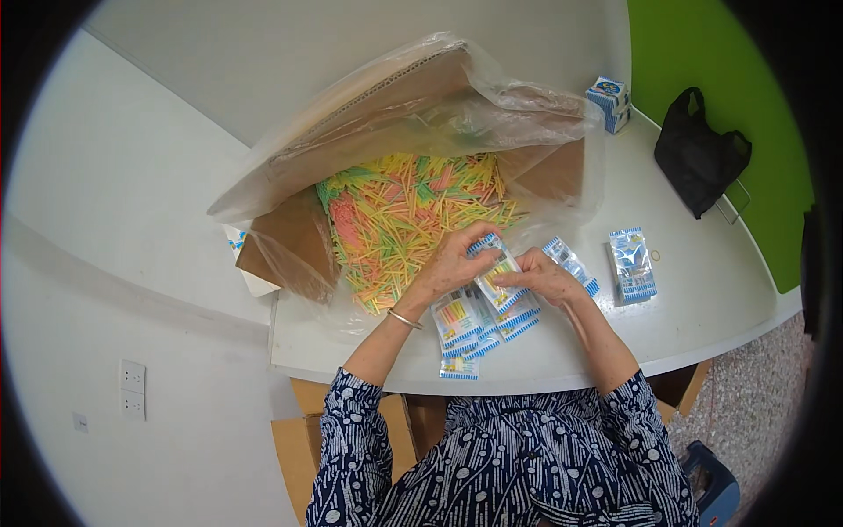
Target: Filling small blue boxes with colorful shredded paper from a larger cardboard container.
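Observation:
Both hands hold one small blue-and-white plastic packet [502,296] with a clear window, through which yellow sticks show. My left hand [450,263] grips its upper left edge, and my right hand [546,277] pinches its right side with the thumb across the front. Under and around the hands lie more such packets [457,321], overlapping on the table, some with coloured sticks visible inside. Just beyond my left hand is a large cardboard box [549,171] lined with clear plastic, holding a heap of thin pink, yellow and green sticks [413,211].
To the right lies a stack of packets [632,263], with a rubber band [655,256] beside it. A black bag [700,156] and small blue-and-white boxes [609,102] are farther back. The white table [386,360] has a curved edge; open cardboard cartons [299,457] stand below it.

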Demonstrator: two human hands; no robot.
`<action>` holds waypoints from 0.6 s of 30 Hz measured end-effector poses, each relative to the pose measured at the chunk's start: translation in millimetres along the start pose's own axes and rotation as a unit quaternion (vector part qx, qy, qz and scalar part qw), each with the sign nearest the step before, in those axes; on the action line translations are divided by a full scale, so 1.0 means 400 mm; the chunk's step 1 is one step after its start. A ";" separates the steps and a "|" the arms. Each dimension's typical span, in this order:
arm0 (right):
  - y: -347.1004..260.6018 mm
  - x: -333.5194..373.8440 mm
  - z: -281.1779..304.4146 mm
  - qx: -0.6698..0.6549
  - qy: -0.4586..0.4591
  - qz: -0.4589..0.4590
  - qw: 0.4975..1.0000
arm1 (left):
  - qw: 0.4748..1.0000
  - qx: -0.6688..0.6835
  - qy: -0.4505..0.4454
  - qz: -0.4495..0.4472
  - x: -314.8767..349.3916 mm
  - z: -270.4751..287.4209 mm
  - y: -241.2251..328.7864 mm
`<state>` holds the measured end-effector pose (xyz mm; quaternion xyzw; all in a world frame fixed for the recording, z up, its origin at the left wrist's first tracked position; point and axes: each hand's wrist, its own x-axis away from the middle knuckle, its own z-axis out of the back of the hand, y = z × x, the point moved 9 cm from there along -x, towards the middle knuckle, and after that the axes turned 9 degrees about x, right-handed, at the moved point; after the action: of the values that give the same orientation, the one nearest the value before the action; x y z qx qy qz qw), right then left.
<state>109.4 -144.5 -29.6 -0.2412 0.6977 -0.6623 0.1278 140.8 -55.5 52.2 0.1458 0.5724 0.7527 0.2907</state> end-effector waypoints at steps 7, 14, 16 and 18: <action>0.004 0.044 0.001 0.067 -0.013 -0.008 0.998 | 0.979 -0.202 -0.035 -0.026 0.031 -0.073 0.027; -0.017 0.091 0.019 0.266 -0.006 -0.009 0.964 | 0.991 -0.120 -0.050 0.017 0.055 -0.105 0.000; -0.043 0.103 0.032 0.306 0.020 0.040 0.951 | 0.992 -0.120 -0.039 -0.018 0.055 -0.099 0.019; -0.098 0.153 0.128 0.390 0.236 0.049 0.889 | 0.983 -0.114 -0.077 0.120 0.060 -0.090 -0.035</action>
<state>89.4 -219.8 13.0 0.0265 0.4037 -0.9114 0.0752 105.8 -66.5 25.3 0.2365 0.4369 0.8291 0.2564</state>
